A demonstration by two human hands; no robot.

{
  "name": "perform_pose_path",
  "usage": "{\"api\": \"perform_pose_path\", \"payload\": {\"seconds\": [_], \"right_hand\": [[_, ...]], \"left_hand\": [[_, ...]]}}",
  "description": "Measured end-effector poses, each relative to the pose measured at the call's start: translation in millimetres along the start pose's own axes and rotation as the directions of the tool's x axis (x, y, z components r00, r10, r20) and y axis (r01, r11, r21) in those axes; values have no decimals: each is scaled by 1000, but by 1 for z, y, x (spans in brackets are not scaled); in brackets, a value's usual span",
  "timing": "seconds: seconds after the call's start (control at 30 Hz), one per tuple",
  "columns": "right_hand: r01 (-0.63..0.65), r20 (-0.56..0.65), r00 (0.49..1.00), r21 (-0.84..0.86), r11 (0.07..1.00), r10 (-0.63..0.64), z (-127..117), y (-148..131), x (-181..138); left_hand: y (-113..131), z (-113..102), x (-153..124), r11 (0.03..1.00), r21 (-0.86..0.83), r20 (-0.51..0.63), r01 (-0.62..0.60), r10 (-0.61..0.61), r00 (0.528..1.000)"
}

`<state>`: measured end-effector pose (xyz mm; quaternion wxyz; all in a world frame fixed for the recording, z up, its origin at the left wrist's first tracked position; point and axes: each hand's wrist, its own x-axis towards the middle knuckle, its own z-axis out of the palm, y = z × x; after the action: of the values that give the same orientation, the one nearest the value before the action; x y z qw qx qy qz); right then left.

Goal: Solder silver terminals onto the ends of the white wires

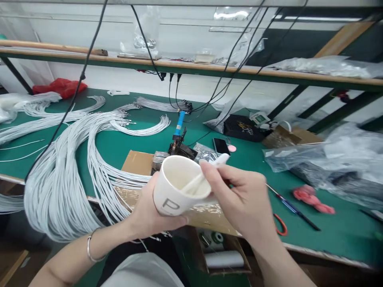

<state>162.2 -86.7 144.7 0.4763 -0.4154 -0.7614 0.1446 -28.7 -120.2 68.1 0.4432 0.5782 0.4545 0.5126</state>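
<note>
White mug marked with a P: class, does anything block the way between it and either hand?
Nothing visible does. The left hand grips the white mug directly around its side; the right hand is at the rim, pinching a white utensil that slants into the open top.

White mug point(167, 195), dark letter P on near side, held in left hand point(146, 211) – tilted, mouth facing up toward viewer, handle to right. Slim white utensil point(195, 182) slants through mouth, lower end inside mug, upper end past rim – pinched in right hand point(243, 195). Contents unclear.
</note>
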Motion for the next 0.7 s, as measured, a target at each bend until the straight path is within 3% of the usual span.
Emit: {"api": "perform_pose_path", "payload": {"seconds": [0.13,0.3,0.53,0.7], "right_hand": [[-148,36,989,54,988,146,2,20,-4],[-194,1,981,68,979,195,1,30,-14],[-178,-46,982,112,978,184,0,38,-20],[-79,-111,990,106,991,90,-11,18,-29]], "left_hand": [[-8,14,7,988,-108,72,112,-105,992],[-11,25,8,985,-138,123,100,-83,989],[-13,35,7,992,-115,162,57,-38,986],[-11,34,-5,998,-19,153,-58,60,986]]}}
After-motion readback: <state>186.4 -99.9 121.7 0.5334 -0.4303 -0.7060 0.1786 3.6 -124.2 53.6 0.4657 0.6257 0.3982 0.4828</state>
